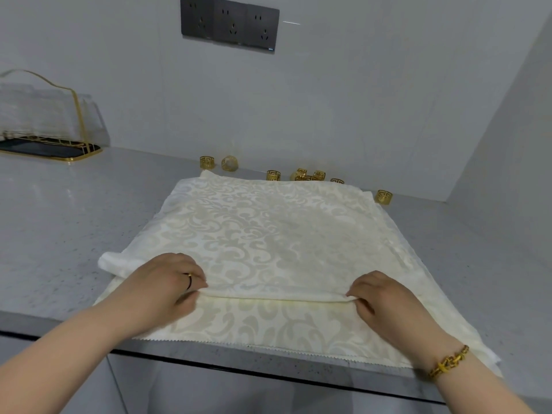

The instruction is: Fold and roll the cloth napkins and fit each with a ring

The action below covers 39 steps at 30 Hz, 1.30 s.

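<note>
Head view: a cream damask cloth napkin [268, 234] with a pale scroll pattern lies spread on the grey speckled stone desk [59, 219]. Its pinked near hem runs along the desk's front edge. Across the near part of the napkin a fold line has been raised.

The left hand [161, 282] grips this fold toward the napkin's left side, and the right hand [385, 297] grips it toward the right. On both hands the fingers [197, 276] curl over the top of the ridge with the thumb tucked beneath, so each is clamped on the doubled cloth. The hands are set well apart, probably so the fold stays straight and taut across its width and does not sag in the middle. At the napkin's left end the turned cloth already bulges into a soft roll. Whether a second cloth lies under this one I cannot tell.

Beyond the napkin's far edge, gold openwork metal napkin rings [273, 175] are scattered along the foot of the wall, and one stands just past the far right corner. They sit clear of the working area, and none is on the cloth yet, so I judge this to be an early fold or the first turn of a roll.

Far left of the napkin is a gold-wire holder [44, 115] on a dark tray, and above it on the wall a dark socket panel [230, 25].
</note>
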Tool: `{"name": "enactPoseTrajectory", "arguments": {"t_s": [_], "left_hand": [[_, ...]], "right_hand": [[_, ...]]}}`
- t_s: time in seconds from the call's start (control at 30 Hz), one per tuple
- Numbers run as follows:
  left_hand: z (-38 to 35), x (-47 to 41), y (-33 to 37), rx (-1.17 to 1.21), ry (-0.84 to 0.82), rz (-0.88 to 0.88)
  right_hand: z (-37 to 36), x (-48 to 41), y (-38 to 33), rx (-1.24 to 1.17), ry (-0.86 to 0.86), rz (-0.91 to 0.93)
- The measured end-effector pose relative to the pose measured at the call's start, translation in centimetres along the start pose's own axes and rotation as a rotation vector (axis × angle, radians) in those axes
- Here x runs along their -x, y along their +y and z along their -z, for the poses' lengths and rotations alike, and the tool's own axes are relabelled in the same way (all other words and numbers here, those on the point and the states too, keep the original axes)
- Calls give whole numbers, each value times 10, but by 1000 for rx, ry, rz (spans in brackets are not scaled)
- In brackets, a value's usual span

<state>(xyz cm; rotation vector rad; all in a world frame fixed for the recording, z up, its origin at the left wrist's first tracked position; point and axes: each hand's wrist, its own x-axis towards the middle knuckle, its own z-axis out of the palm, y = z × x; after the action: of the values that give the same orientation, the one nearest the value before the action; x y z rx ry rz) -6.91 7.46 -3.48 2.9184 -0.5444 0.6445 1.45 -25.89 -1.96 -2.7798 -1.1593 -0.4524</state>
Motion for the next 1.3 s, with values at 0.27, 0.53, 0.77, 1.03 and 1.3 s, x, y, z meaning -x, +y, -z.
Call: {"name": "enactPoseTrajectory", "arguments": {"t_s": [0.27, 0.53, 0.77, 1.03, 1.3], "left_hand": [[7, -1, 1, 25, 36, -4], [4, 6, -5, 59, 21, 83], [5, 7, -9, 244, -138, 370], [14, -8, -7, 325, -149, 478], [2, 15, -13, 123, 7, 18]], "right_hand": [[29, 15, 4, -120, -39, -85], [26, 19, 9, -381, -192, -357], [23, 14, 7, -415, -226, -394], [17, 13, 6, -302, -188, -371], [2, 16, 6, -65, 9, -53]]}}
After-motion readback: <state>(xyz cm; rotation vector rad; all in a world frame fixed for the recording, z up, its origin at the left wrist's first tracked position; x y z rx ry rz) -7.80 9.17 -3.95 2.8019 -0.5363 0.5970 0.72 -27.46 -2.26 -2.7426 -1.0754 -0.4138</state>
